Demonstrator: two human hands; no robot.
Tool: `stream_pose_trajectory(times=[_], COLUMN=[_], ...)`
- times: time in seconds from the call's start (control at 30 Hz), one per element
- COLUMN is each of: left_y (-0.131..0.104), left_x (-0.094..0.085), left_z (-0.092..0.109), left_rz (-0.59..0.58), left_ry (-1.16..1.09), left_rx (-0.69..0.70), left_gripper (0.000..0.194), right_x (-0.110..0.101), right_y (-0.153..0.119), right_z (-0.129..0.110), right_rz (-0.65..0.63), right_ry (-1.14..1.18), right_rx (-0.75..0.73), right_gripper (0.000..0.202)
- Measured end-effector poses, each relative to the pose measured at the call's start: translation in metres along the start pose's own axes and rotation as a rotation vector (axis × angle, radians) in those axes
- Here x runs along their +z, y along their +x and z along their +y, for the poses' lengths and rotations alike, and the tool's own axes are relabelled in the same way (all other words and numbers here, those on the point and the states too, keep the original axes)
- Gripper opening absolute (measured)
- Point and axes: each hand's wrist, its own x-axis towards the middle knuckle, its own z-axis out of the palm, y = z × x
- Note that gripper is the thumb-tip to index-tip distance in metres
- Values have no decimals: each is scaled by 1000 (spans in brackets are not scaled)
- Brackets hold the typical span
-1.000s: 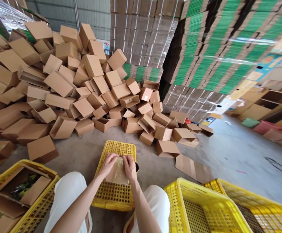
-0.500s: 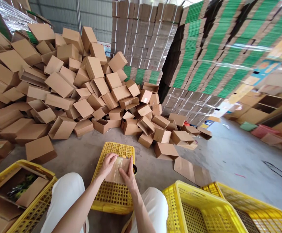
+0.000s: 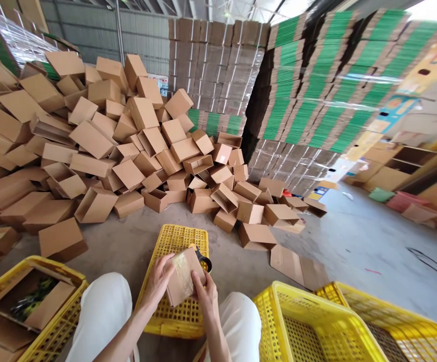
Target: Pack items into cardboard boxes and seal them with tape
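Between my two hands is a small cardboard box (image 3: 184, 279), tilted above an upturned yellow crate (image 3: 177, 241). A shiny strip of clear tape runs over its upper face. My left hand (image 3: 161, 274) grips the left side of the box, fingers curled round the edge. On the opposite side my right hand (image 3: 204, 290) holds it, with the thumb pressed on the face. A black and yellow tape dispenser (image 3: 202, 259) lies on the crate just behind the box.
A large heap of cardboard boxes (image 3: 101, 136) fills the floor ahead. At the right stand open yellow crates (image 3: 316, 327). Another yellow crate (image 3: 79, 274) at the left holds an open carton. Tall stacks of flattened cartons (image 3: 316, 85) rise behind. A flat cardboard sheet (image 3: 297, 266) lies on the floor.
The box has been lifted off the crate and turned at an angle. My left hand has shifted from the tape at its top to its left side. More of the tape dispenser shows.
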Motion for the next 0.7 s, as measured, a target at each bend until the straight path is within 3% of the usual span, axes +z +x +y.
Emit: stream_pose_trajectory(times=[0.1, 0.2, 0.3, 0.47, 0.7], left_y=[-23, -33, -26, -2, 3], left_x=[-5, -1, 0, -13, -23], left_z=[-2, -7, -12, -21, -25], left_rz=[4, 32, 1, -111, -168], left_ry=[80, 164, 207, 242, 202], left_rx=[13, -10, -31, -193, -137], left_gripper=[55, 58, 66, 76, 103], right_x=[-8, -1, 19, 50, 39], right_y=[11, 18, 15, 4, -2], right_z=[-15, -11, 7, 28, 10], right_rz=[-6, 22, 49, 21, -49], right_ry=[-231, -361, -298, -104, 31], right_rx=[-99, -236, -269, -213, -183], right_gripper=[73, 67, 77, 114, 81])
